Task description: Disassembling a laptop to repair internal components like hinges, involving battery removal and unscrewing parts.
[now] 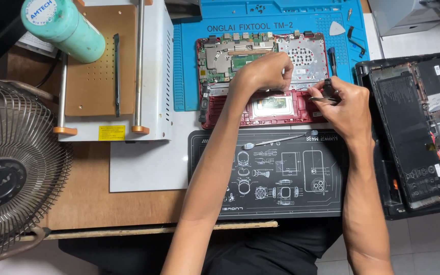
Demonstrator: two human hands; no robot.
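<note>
An opened red laptop base [223, 113] lies on a blue work mat [189, 61], its circuit board and metal plates exposed. My left hand [263, 71] rests on the middle of the laptop, fingers curled down onto its inner parts. My right hand [345, 104] hovers over the laptop's right edge, gripping metal tweezers [324, 99] that point left. What the left fingers pinch is hidden.
A black mat [266, 175] with white drawings lies in front, a metal spudger [276, 141] on it. A second opened black laptop [408, 132] sits at right. A heating plate machine [110, 71], a teal cylinder [62, 25] and a fan [11, 168] stand at left.
</note>
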